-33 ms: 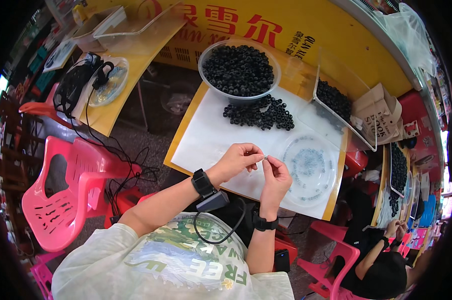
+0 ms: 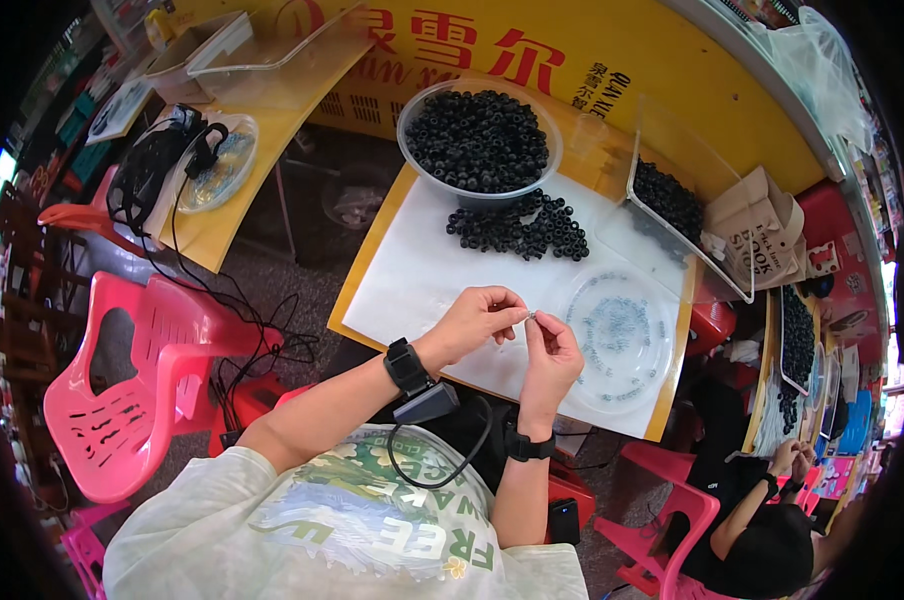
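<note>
We see the left hand [image 2: 472, 322] and the right hand [image 2: 554, 350] meeting above the near part of a yellow-edged desk with a white top [image 2: 402, 275]. Both are grasping: thumb and index fingertips of each pinch one tiny, pale, shiny piece [image 2: 530, 315] between them, though it is too small for us to make out its form. Just beside the right hand we find a round, shallow, clear plastic plate [image 2: 612, 397] bearing scattered small pale-blue pieces [image 2: 617, 322]. Beyond the hands lies a loose heap of black, ring-shaped beads [image 2: 522, 228]; behind it, touching it, stands a round, translucent plastic bowl [image 2: 477, 198] filled with similar beads. To the right we note a rectangular, clear plastic bin [image 2: 732, 265] with more black pieces inside, and next to it a tan paper bag [image 2: 757, 225]. We observe a black band [image 2: 406, 368] on the left wrist and another on the right. A pink plastic chair [image 2: 107, 425] stands at far left; a co-worker in black [image 2: 767, 545] sits at lower right.
</note>
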A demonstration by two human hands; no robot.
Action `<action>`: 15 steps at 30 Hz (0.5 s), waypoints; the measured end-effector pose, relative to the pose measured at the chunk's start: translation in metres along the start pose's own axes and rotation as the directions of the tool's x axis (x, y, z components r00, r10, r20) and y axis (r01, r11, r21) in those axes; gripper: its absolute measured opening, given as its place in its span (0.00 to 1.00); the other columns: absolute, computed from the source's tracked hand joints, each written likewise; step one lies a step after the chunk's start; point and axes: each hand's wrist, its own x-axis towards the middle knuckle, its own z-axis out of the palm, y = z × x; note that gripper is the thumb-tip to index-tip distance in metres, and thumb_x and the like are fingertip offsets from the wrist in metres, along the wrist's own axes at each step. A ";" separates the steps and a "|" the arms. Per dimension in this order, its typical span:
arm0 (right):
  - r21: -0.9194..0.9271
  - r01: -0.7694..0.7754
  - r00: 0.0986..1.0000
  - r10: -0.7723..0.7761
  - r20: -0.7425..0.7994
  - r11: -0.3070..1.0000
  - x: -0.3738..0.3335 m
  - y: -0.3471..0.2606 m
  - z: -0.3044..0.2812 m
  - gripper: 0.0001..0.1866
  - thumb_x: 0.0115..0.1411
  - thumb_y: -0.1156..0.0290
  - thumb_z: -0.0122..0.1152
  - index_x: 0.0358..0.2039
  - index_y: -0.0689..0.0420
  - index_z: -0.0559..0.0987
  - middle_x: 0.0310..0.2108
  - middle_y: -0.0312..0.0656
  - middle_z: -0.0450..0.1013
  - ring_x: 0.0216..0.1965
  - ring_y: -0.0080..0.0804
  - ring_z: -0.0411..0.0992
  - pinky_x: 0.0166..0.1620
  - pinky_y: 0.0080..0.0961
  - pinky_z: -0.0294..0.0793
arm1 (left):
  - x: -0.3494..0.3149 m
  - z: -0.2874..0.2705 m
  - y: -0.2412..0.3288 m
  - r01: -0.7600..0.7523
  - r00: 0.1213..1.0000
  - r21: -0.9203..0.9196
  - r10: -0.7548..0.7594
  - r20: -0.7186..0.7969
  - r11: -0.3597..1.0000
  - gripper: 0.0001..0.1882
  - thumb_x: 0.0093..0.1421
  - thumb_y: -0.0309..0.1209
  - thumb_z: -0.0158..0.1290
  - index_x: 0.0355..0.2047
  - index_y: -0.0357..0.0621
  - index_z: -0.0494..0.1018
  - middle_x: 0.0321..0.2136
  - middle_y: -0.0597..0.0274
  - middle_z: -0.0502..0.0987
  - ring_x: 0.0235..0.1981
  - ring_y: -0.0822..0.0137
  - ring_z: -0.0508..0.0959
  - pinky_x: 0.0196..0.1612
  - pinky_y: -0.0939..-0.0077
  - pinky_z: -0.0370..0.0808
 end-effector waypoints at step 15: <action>-0.503 0.398 0.916 -0.358 0.180 0.767 0.006 0.013 0.004 0.08 0.57 0.80 0.61 0.38 0.62 0.81 0.34 0.44 0.77 0.35 0.37 0.75 0.39 0.27 0.74 | 0.015 -0.023 -0.008 0.422 0.907 -0.485 -0.355 0.228 0.766 0.08 0.68 0.30 0.50 0.39 0.38 0.73 0.31 0.64 0.78 0.29 0.77 0.79 0.35 0.87 0.79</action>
